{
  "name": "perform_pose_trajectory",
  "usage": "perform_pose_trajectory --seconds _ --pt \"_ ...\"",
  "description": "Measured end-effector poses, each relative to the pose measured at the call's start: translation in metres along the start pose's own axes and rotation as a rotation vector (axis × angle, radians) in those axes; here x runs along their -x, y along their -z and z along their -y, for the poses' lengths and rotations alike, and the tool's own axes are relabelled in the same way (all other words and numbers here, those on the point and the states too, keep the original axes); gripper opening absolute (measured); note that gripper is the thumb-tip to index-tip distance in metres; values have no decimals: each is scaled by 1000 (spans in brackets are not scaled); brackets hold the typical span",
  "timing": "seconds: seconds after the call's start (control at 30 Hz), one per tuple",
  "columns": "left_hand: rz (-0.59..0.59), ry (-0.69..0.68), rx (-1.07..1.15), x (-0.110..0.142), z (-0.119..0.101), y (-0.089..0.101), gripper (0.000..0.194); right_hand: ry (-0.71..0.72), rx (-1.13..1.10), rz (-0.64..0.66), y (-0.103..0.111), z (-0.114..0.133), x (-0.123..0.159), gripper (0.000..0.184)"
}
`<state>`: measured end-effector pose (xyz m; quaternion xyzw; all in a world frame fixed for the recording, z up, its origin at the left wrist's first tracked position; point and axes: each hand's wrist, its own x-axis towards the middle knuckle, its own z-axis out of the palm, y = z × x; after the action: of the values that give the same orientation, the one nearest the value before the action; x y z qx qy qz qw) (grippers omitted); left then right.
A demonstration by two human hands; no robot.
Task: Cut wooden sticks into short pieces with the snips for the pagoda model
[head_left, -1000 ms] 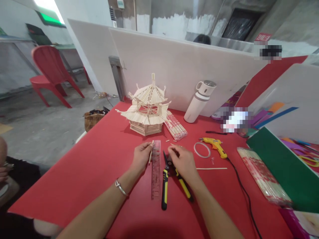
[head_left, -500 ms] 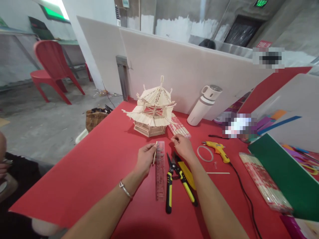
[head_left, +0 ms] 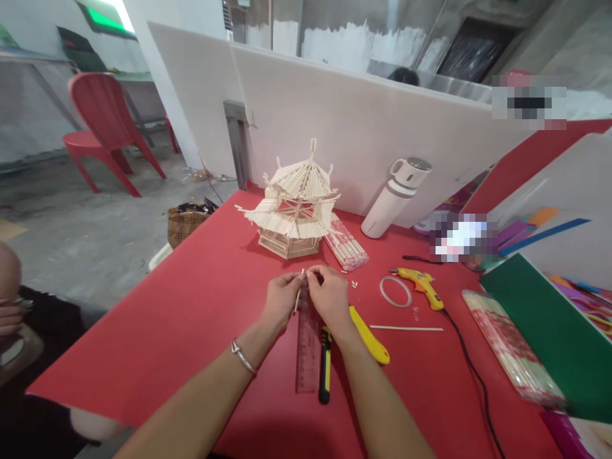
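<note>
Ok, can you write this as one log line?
left hand: holds thin pale wooden stick; right hand: at far end of clear plastic ruler; pale wooden pagoda: beyond

Tabletop (head_left: 191, 312): flat, red. Back: stick-built pagoda model (head_left: 294, 223), one wrapped stick pack (head_left: 349, 248) just beside its right side, white flask (head_left: 387, 209) further right. Front middle: clear ruler (head_left: 306, 370) lying lengthwise, black-and-yellow tool handle (head_left: 325, 373) just right of it, rest hidden. Yellow handle (head_left: 370, 338) next, also partly covered. Right: loose stick (head_left: 406, 328) lying crosswise, clear ring (head_left: 410, 293), yellow glue gun (head_left: 421, 285) on its side, black cord (head_left: 471, 370) running to the near edge. Small offcuts (head_left: 354, 284) near the ring. Far right: second stick pack (head_left: 511, 344) alongside green board (head_left: 540, 319).
</note>
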<state>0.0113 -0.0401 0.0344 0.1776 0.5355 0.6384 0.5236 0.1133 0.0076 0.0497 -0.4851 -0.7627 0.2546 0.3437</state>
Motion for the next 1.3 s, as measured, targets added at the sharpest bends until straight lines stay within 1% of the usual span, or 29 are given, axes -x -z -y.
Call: perform_pose_trajectory --seconds 0.07,0.1,0.17,0.23,0.27,0.33,0.4,0.47,0.53,0.63,0.73,0.87,1.03,1.3 --pt "2 14 -10 -3 2 1 37 -2 -119 49 7 -6 1 19" --pt "4 24 -16 -5 3 2 36 -28 -194 76 11 -9 1 21" --pt "6 42 -29 -7 4 3 34 -137 -340 110 21 -15 3 26" --pt "0 53 -43 -7 4 3 32 -220 -414 92 30 -20 5 31" --pt "-4 58 -49 -7 4 3 32 -215 -410 77 33 -21 6 31" --pt "-2 66 -53 -6 3 3 32 -122 -342 77 37 -20 8 27" --pt "10 62 -44 -6 3 3 32 -11 -229 126 36 -15 11 22" --pt "19 42 -39 -5 2 2 30 47 -96 157 30 -9 14 19" --pt "19 25 -49 -3 1 2 29 57 19 145 23 -4 17 19" --pt "26 38 -57 -1 -2 1 29 43 94 90 15 -2 19 17" --pt "26 63 -41 1 -5 0 30 65 92 58 13 -6 19 19" --pt "28 73 -29 0 -4 1 31 88 47 73 15 -11 15 23" --pt "43 106 -31 -1 -5 1 33 97 -40 82 16 -15 13 24" --pt "58 146 -23 5 -15 -2 35 80 -43 84 13 -18 13 26"
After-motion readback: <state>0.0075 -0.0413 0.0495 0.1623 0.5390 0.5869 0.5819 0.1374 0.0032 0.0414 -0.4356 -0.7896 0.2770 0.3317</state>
